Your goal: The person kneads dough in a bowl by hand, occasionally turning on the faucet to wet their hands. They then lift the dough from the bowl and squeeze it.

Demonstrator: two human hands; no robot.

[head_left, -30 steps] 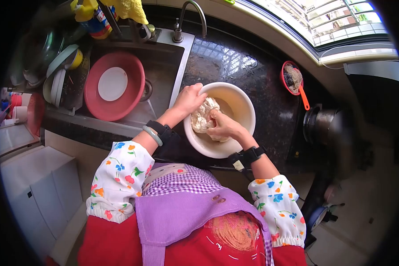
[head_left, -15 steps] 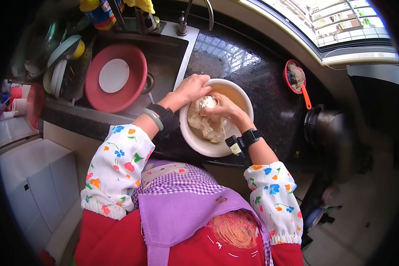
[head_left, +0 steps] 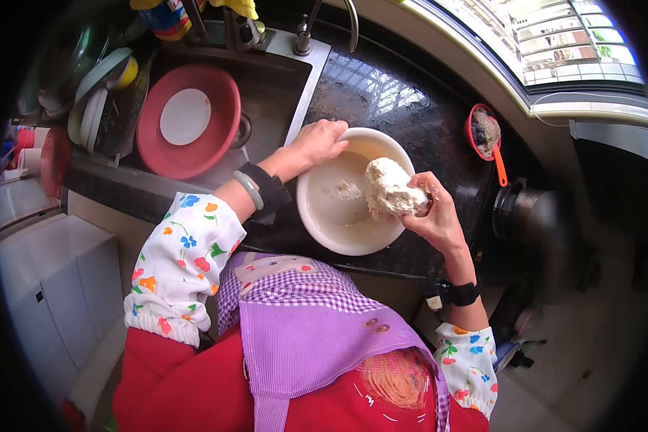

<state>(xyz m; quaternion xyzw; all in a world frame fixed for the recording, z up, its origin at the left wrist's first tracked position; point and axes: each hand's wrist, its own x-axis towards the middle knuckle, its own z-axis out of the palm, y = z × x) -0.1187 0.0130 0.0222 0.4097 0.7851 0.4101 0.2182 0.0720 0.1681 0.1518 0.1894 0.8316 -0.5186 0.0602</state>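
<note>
From my remote seat I see a dark, glossy counter (head_left: pixel 439 133) under the fingers, a bright window (head_left: pixel 565 43) far ahead and rightward of them. Left of the left fingers, a sink (head_left: pixel 270 86) holds a pink basin (head_left: pixel 227 126); ahead rises a faucet (head_left: pixel 304 45). A red strainer (head_left: pixel 475 137) lies beyond the right fingers. My left hand (head_left: pixel 317 144) pinches the white bowl's (head_left: pixel 320 216) rim; my right hand (head_left: pixel 430 212) clutches dough (head_left: pixel 389 187) over its right side, blocking that rim from view.
</note>
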